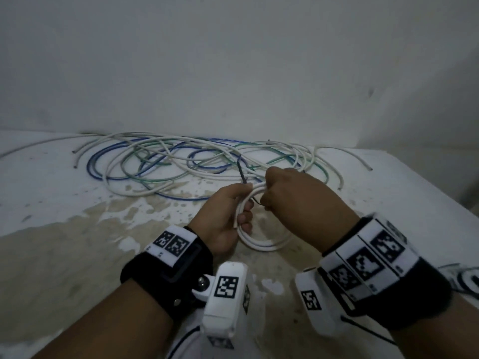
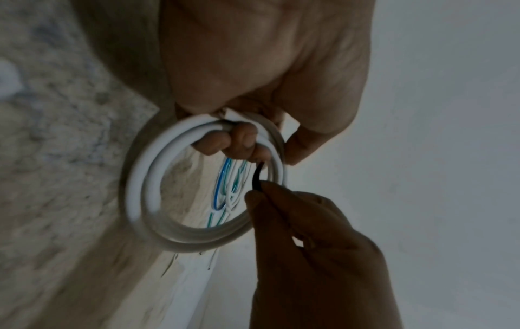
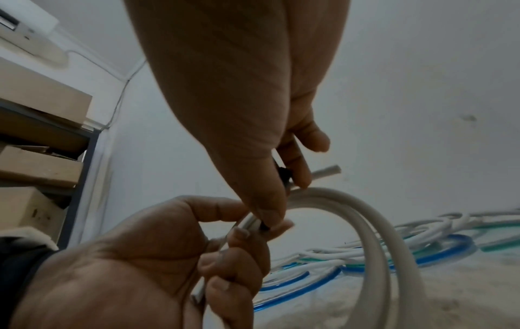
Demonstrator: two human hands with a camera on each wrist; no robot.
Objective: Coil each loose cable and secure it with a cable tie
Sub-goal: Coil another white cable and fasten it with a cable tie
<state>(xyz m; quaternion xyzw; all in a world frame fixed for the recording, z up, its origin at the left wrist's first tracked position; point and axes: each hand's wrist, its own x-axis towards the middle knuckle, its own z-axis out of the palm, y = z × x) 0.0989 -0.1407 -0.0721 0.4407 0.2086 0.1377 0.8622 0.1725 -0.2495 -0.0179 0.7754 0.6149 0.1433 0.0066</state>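
Observation:
A white cable wound into a small coil (image 1: pixel 261 243) (image 2: pixel 146 184) (image 3: pixel 374 224) hangs just above the table. My left hand (image 1: pixel 228 218) (image 2: pixel 244 142) (image 3: pixel 157 251) grips the coil's strands at one side, fingers curled round them. A black cable tie (image 1: pixel 241 172) (image 2: pixel 257 178) (image 3: pixel 284 173) passes by the coil where the hands meet. My right hand (image 1: pixel 287 195) (image 2: pixel 287 211) (image 3: pixel 264 169) pinches the tie between thumb and fingers, right against the left hand. One end of the tie sticks up past the left thumb.
A loose tangle of white, blue and green cables (image 1: pixel 197 161) (image 3: pixel 394 249) lies on the stained white table (image 1: pixel 64 229) behind the hands, near the wall. Shelves with cardboard boxes (image 3: pixel 36 151) stand to one side.

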